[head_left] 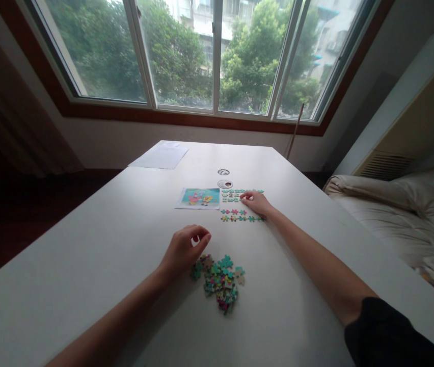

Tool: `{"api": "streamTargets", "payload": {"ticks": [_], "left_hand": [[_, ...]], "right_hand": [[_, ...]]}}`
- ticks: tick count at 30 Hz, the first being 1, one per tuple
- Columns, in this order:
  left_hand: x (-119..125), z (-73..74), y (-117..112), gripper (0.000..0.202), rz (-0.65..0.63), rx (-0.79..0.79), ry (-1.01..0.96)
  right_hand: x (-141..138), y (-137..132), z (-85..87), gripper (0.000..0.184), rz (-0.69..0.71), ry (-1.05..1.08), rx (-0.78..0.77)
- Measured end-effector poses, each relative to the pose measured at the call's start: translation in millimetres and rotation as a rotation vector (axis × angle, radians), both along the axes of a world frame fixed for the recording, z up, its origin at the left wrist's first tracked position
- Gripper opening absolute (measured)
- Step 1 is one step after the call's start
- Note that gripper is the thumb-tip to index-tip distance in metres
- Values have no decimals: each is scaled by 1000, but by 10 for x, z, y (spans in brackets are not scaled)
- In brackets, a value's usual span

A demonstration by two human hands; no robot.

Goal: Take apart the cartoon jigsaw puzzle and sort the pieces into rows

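Observation:
My left hand (187,248) hovers just beyond the pile of puzzle pieces (220,285), its fingers curled and the thumb tip meeting the index finger. No piece shows between them. Farther off, my right hand (255,202) reaches over the sorted rows of puzzle pieces (233,218), at the right part of the shorter upper rows. Its thumb and fingers are pinched at a small puzzle piece, mostly hidden by the fingertips. Left of the rows lies a picture card (200,198) with pink and yellow cartoon figures on a blue-green ground.
Two round flat discs (224,184) lie beyond the rows on the white table (98,244). White paper sheets (159,157) rest at its far left corner. A cushioned couch (388,219) stands to the right, and a window is behind the table.

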State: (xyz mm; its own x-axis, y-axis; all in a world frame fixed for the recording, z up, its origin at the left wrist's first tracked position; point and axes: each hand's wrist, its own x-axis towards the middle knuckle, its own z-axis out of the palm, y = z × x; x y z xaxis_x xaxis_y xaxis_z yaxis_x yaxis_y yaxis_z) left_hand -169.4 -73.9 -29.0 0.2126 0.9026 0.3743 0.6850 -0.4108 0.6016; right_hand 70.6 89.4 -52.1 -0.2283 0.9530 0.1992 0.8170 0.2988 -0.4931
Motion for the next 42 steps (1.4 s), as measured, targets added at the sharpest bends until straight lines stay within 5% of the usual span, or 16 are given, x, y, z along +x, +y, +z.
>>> {"api": "streamTargets", "payload": {"ticks": [7, 12, 15, 27, 42], "left_hand": [[4, -3, 3, 17, -4, -6, 16], [43, 5, -19, 16, -28, -10, 35], [70, 11, -35, 16, -43, 7, 47], [197, -44, -67, 13, -115, 33, 170], [215, -33, -108, 13, -165, 10, 248]], "right_hand": [[35, -488, 259, 20, 86, 77, 35], [-49, -1246, 314, 20, 508, 146, -76], [-129, -1501, 264, 26, 581, 132, -69], [-187, -1564, 235, 16, 519, 20, -49], [-160, -1558, 206, 23, 497, 134, -103]]}}
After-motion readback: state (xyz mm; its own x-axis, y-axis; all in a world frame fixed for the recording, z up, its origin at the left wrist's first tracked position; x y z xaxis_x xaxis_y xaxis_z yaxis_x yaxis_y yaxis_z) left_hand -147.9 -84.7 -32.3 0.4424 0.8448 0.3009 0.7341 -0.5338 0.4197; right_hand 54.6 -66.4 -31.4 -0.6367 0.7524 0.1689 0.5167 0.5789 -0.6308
